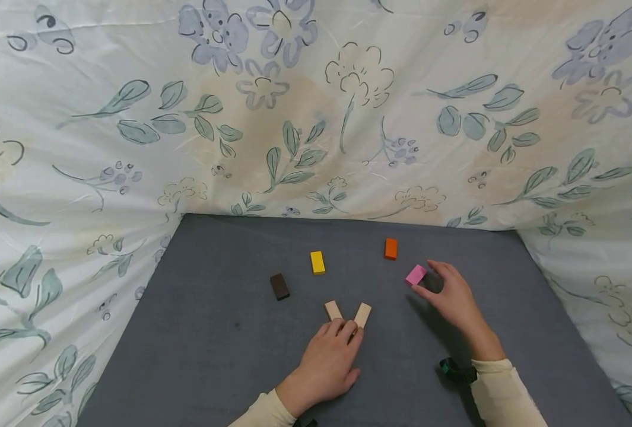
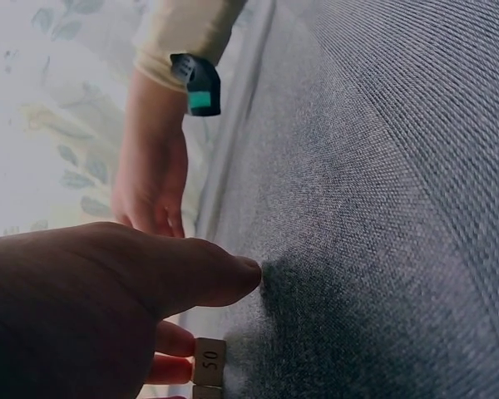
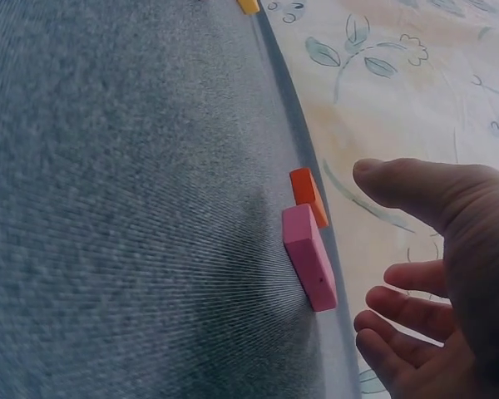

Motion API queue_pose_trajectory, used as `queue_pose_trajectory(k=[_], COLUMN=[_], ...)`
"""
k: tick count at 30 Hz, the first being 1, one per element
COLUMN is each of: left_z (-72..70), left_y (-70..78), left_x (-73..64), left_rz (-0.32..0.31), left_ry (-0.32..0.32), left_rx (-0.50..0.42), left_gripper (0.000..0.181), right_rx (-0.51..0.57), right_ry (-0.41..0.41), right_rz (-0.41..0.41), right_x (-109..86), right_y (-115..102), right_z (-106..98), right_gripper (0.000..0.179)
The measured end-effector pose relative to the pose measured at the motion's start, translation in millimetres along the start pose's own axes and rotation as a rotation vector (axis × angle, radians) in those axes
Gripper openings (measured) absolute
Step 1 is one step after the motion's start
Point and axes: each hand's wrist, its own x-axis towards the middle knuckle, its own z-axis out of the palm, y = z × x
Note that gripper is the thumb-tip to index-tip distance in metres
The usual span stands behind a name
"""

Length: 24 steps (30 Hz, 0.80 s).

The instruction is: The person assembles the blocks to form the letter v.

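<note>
Two pale wooden blocks lie at a slant to each other near the middle of the table. My left hand rests its fingertips on their near ends, the thumb standing apart. In the left wrist view one wooden block bears the number 50. My right hand is spread beside a pink block, thumb and forefinger wide apart around its right side. The right wrist view shows a gap between that hand and the pink block, which sits on the cloth.
Beyond the hands, an orange block, a yellow block and a dark brown block lie spread out. Grey cloth covers the table. A flowered curtain rises at its back and sides.
</note>
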Motion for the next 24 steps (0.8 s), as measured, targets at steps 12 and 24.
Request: queue_pose_trajectory(k=[12, 24], left_z=[-0.6, -1.6], left_y=[0.3, -0.5], left_x=[0.5, -0.1], left_rz=[-0.006, -0.007], left_ry=[-0.018, -0.023], left_rx=[-0.003, -0.008], left_gripper=[0.067, 0.067], right_rx=[0.0, -0.012], right_ry=[-0.002, -0.056], right_rz=[0.002, 0.022], right_x=[3.8, 7.6], right_y=[3.3, 8.0], right_z=[8.0, 13.2], right_gripper=[0.077, 0.079])
